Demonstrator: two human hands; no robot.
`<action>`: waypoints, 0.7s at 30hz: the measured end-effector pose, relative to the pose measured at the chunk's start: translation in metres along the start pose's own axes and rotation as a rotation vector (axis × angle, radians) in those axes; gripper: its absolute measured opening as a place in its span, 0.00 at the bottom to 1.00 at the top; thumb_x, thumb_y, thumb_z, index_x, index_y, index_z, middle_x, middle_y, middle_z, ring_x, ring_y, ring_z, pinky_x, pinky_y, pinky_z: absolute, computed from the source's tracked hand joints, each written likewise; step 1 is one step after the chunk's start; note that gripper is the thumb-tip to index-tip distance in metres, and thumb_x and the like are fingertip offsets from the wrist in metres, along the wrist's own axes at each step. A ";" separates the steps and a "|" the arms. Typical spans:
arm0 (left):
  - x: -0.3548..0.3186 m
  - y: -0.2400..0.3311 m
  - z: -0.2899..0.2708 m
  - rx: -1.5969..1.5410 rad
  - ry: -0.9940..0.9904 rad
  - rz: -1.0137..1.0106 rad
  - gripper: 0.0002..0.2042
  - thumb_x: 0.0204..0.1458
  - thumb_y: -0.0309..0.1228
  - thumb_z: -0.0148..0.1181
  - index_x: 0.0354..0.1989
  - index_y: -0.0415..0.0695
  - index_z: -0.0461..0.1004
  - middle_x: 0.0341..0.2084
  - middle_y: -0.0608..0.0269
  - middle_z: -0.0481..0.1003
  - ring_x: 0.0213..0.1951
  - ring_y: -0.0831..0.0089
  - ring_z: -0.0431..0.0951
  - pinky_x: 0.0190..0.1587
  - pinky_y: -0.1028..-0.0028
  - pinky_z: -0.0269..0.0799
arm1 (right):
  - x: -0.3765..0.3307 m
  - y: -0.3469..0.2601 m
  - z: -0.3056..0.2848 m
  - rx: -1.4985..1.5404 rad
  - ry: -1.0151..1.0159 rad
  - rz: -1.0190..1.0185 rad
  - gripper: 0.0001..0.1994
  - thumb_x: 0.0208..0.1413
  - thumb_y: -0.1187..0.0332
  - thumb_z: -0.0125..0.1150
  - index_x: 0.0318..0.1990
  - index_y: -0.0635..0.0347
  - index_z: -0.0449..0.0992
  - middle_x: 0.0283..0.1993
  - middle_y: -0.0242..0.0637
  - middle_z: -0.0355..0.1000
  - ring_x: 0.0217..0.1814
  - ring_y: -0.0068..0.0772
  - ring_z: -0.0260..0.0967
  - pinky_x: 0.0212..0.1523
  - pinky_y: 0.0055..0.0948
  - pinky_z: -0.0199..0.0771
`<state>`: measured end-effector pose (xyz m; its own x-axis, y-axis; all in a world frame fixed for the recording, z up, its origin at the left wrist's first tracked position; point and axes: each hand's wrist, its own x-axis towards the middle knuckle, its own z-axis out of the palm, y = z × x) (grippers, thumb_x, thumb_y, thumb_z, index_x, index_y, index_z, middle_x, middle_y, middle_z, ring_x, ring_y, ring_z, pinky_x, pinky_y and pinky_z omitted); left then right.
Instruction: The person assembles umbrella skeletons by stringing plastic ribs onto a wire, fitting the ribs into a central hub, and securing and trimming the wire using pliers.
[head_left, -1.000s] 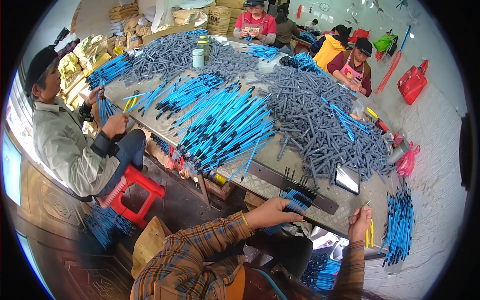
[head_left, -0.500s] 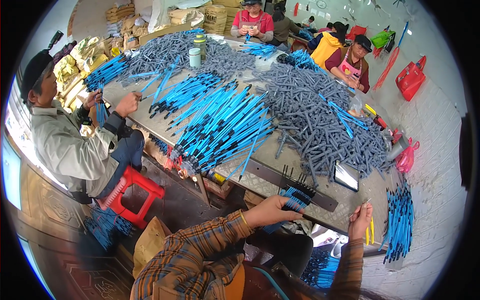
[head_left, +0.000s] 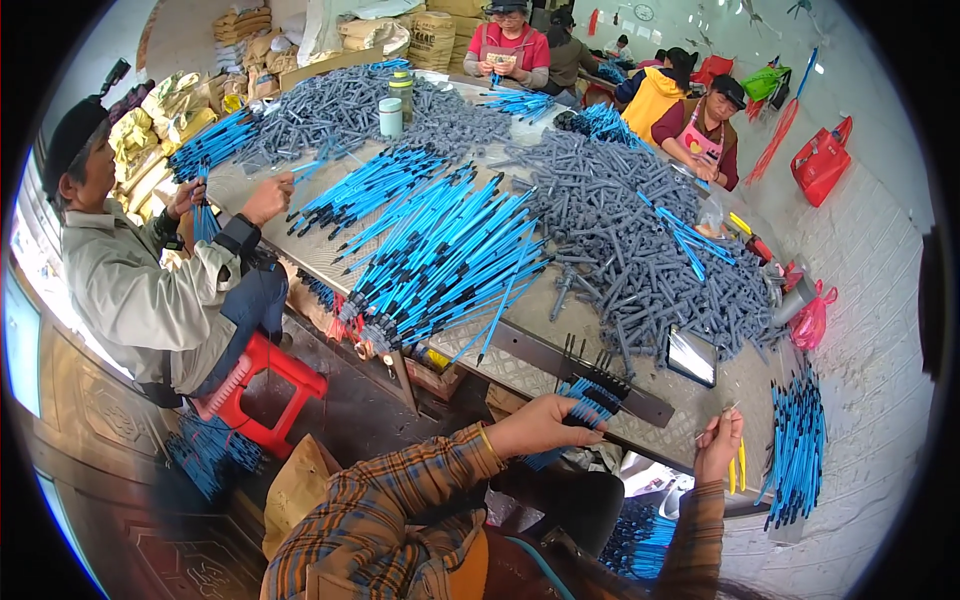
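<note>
My left hand (head_left: 545, 425) is closed around a bundle of thin blue rods (head_left: 590, 398) with black ends, at the table's near edge. Their black tips rest over a dark metal bar (head_left: 648, 404) fixed along that edge. To the right, my right hand (head_left: 718, 447) has its fingers pinched together. A thin, pale, needle-like piece (head_left: 733, 406) sticks up from them, too small to make out. Just beside this hand, a yellow-handled tool (head_left: 738, 468) shows at the table edge. A phone-like device (head_left: 692, 356) with a bright screen lies beyond my hands.
Grey plastic plugs (head_left: 640, 240) are heaped across the table. Blue black-tipped rods (head_left: 440, 260) lie in bundles at centre, with another stack (head_left: 797, 450) at the right edge. At left a co-worker (head_left: 150, 270) handles rods near a red stool (head_left: 265, 385). Other people sit farther back.
My left hand stays nearly still with the rods. My right hand has shifted slightly, its pinch kept. The co-worker at left has moved a hand slightly, and rods near it have shifted.
</note>
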<state>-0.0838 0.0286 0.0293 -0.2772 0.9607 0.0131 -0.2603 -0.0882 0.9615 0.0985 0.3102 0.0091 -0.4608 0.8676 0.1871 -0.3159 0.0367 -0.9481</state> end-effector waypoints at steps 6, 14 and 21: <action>0.001 0.002 -0.002 0.079 -0.003 0.055 0.11 0.48 0.27 0.58 0.40 0.38 0.73 0.34 0.63 0.76 0.36 0.79 0.75 0.39 0.80 0.70 | 0.002 -0.001 0.002 -0.009 -0.007 -0.013 0.04 0.59 0.66 0.45 0.34 0.53 0.63 0.18 0.26 0.59 0.11 0.12 0.46 0.11 0.14 0.47; 0.001 -0.004 -0.001 0.001 0.009 0.054 0.10 0.48 0.25 0.57 0.39 0.38 0.74 0.31 0.66 0.76 0.35 0.82 0.74 0.40 0.80 0.69 | -0.002 -0.004 0.005 -0.018 0.006 -0.001 0.04 0.60 0.66 0.44 0.35 0.53 0.63 0.19 0.26 0.60 0.12 0.13 0.46 0.12 0.14 0.48; -0.001 -0.003 -0.001 0.005 -0.016 0.048 0.10 0.49 0.23 0.53 0.40 0.37 0.72 0.34 0.63 0.76 0.38 0.79 0.74 0.43 0.79 0.69 | -0.002 -0.004 0.003 -0.013 0.008 0.012 0.03 0.60 0.67 0.44 0.35 0.53 0.63 0.19 0.26 0.59 0.12 0.13 0.46 0.12 0.14 0.48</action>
<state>-0.0839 0.0279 0.0266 -0.2740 0.9596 0.0635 -0.2423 -0.1328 0.9611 0.0979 0.3068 0.0131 -0.4577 0.8720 0.1737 -0.2995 0.0327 -0.9535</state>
